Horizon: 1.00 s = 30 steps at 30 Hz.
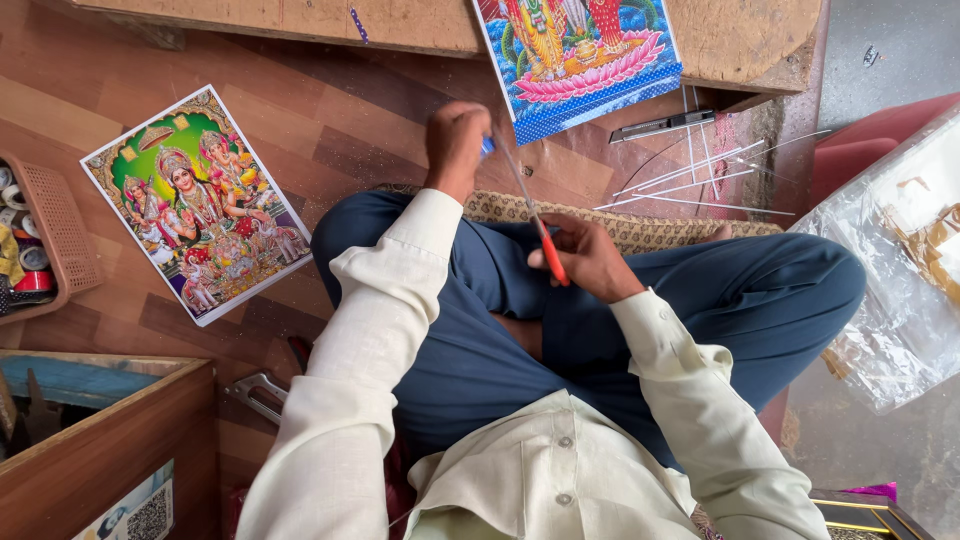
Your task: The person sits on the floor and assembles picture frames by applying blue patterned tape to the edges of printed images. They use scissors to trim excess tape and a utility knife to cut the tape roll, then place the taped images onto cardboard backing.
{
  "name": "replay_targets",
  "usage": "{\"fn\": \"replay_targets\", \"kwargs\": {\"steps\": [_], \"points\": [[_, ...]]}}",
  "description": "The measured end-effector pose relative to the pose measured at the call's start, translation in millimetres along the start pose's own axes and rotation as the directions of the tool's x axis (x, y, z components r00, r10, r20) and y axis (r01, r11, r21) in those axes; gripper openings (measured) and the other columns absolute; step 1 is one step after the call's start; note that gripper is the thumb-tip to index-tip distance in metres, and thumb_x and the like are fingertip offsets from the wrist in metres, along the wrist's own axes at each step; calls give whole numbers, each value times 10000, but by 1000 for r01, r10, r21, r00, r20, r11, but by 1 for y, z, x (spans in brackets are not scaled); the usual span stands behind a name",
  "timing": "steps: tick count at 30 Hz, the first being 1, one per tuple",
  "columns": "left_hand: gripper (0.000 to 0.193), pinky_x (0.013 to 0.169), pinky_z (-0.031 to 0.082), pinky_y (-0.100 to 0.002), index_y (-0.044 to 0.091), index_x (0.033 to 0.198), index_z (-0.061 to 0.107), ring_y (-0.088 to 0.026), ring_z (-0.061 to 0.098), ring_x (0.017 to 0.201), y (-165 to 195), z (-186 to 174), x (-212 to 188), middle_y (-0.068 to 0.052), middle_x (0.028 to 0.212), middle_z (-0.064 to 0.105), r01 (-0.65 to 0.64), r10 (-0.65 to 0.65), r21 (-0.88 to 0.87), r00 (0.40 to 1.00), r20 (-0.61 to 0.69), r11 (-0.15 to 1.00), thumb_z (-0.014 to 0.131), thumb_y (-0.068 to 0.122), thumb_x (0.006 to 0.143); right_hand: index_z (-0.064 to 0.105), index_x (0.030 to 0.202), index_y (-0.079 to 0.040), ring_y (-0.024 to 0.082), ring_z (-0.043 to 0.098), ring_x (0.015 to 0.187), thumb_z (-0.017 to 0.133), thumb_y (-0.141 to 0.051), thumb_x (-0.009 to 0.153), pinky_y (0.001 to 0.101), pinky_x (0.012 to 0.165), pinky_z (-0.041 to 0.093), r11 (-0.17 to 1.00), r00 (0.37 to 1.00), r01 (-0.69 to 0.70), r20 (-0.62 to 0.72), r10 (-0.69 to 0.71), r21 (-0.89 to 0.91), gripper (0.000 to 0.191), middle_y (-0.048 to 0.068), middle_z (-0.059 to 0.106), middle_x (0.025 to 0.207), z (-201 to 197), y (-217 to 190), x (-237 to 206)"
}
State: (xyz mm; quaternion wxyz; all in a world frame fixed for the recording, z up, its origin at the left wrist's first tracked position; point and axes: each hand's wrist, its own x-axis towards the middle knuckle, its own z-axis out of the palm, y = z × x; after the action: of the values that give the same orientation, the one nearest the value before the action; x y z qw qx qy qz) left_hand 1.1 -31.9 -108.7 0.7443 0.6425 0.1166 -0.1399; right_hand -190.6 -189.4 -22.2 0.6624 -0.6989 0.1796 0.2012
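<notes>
Mid-step: left hand (455,140) fisted on the thin grey strip (515,175), right hand (585,258) closed on red-handled scissors (552,262); 2 colourful glossy prints (195,205) lie untouched.
</notes>
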Motion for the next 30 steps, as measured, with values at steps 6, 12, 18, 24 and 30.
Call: {"fn": "replay_targets", "kwargs": {"steps": [6, 12, 18, 24, 30], "points": [[457, 1003, 488, -467, 52, 1274, 563, -345, 598, 1154, 31, -21, 38, -189, 1223, 556, -470, 681, 622, 718, -144, 627, 778, 109, 875, 614, 1341, -137, 411, 688, 799, 814, -105, 753, 478, 698, 544, 448, 951, 230, 103, -291, -864, 621, 177, 684, 936, -22, -15, -16], [498, 1099, 447, -507, 84, 1363, 520, -442, 531, 1303, 64, -39, 95, -188, 1401, 523, -399, 701, 841, 713, 35, 364, 806, 156, 961, 700, 1268, -118, 390, 698, 880, 802, -125, 823, 458, 780, 558, 506, 922, 323, 145, -359, -800, 457, 157, 669, 1051, -42, -7, -17], [405, 1112, 377, -537, 118, 1338, 595, -465, 496, 1306, 68, -19, 65, -168, 1409, 547, -406, 825, 901, 554, 109, 154, 798, 267, 1020, 730, 1243, -49, 371, 689, 1129, 898, -126, 897, 411, 930, 555, 453, 597, 323, -193, -779, -831, 392, 177, 698, 1236, -129, -26, 48], [491, 1169, 287, -597, -29, 1165, 725, -379, 576, 1273, 44, 75, -4, -228, 1361, 631, -777, 558, 591, 595, 579, 216, 783, 383, 904, 791, 1256, -65, 419, 616, 1223, 957, -302, 853, 487, 1024, 499, 272, 622, 349, 5, -783, -897, 497, 271, 656, 1331, -181, -54, 118], [542, 1180, 249, -594, 13, 1180, 701, -361, 532, 1312, 28, 132, -2, -156, 1346, 629, -681, 471, 729, 668, 576, 74, 821, 421, 844, 800, 1243, -147, 309, 629, 1271, 925, -346, 817, 538, 1127, 345, 327, 683, 327, -18, -731, -887, 487, 112, 712, 1331, -180, -44, 127]]}}
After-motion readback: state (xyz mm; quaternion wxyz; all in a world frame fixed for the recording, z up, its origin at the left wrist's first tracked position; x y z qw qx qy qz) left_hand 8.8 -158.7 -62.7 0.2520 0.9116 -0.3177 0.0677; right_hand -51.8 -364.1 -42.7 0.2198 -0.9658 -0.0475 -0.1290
